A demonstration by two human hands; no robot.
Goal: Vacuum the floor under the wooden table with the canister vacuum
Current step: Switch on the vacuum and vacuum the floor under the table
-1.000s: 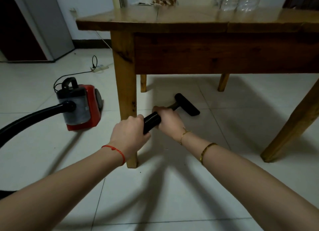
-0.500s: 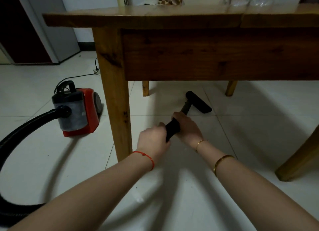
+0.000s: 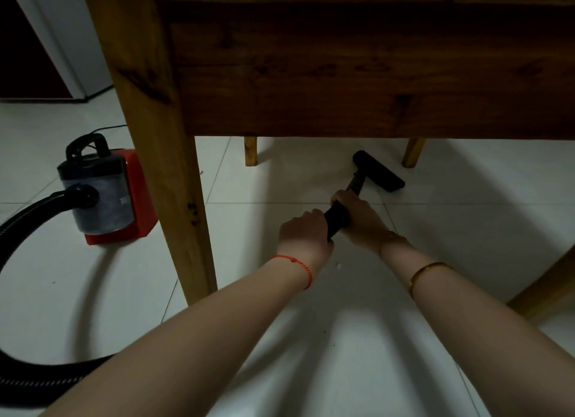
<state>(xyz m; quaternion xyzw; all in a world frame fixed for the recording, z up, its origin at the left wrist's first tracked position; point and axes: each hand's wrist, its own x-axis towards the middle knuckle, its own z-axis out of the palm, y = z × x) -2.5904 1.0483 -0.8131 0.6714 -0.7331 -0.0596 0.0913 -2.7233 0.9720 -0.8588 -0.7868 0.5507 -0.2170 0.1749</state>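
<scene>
vacuum nozzle (image 3: 379,171) just beyond both hands (image 3: 334,226)

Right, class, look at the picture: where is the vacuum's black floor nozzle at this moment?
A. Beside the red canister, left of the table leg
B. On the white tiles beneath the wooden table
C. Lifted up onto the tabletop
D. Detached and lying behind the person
B: the floor nozzle lies on the tiles below the wooden table, ahead of the left hand and right hand, which grip the wand.
</scene>
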